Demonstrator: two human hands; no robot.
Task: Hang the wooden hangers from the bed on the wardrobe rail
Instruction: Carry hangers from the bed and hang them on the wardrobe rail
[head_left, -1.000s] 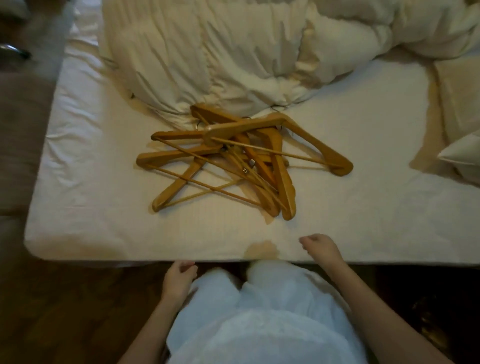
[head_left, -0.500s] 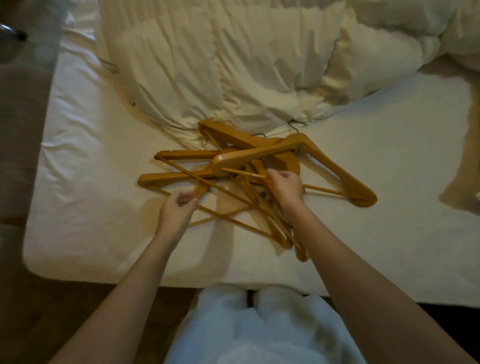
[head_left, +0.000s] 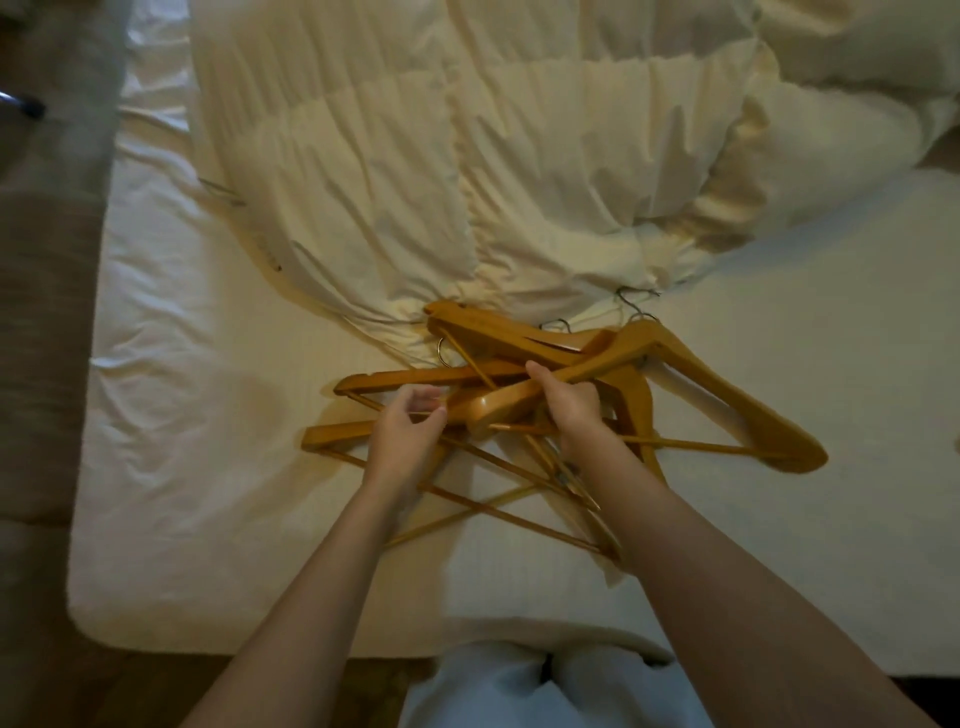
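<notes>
Both hands have closed in: right hand (head_left: 571, 410) now holds the top hanger (head_left: 675, 374), left hand (head_left: 410, 431) half-curled on a lower bar, pile on bed (head_left: 208, 467).

A rumpled cream duvet (head_left: 467, 171) covers the far part of the mattress, its near edge bunched into folds, with a white sheet (head_left: 208, 467) creased along the left side showing nearer the camera. A brown floor (head_left: 41, 649) runs along the left of the mattress and in front of its near edge. At the bottom edge of the view, pale trousers (head_left: 519, 691) are visible, and a dark object at the far left edge is too blurred to identify.
</notes>
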